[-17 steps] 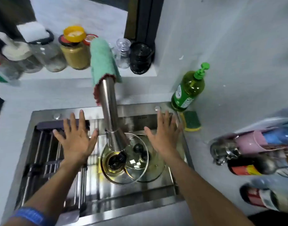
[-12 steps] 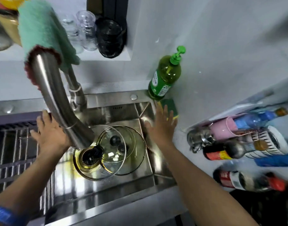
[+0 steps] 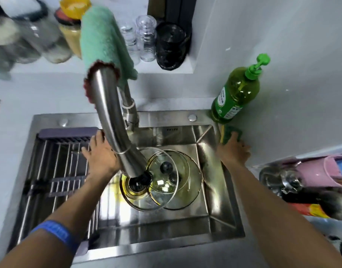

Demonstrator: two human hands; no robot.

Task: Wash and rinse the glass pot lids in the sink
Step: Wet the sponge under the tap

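Observation:
Three glass pot lids (image 3: pixel 162 188) lie overlapping on the floor of the steel sink (image 3: pixel 162 227); the top one has a black knob (image 3: pixel 166 167). My left hand (image 3: pixel 100 157) hovers with fingers spread over the sink's left half, just behind the faucet spout (image 3: pixel 112 120), holding nothing. My right hand (image 3: pixel 234 151) reaches over the sink's right rim, its fingertips lying on a green and yellow sponge (image 3: pixel 227 133) on the counter. No water runs from the spout.
A green cloth (image 3: pixel 102 41) drapes over the faucet's arch. A green dish soap bottle (image 3: pixel 236 93) stands behind the sponge. A roll-up drying rack (image 3: pixel 54 171) covers the sink's left part. Bottles (image 3: pixel 311 192) lie at the right; jars (image 3: pixel 69 33) and glasses (image 3: pixel 145 39) line the back shelf.
My right hand has moved right, from above the sink's edge onto the sponge. My left hand stays near the faucet. The view shifted slightly.

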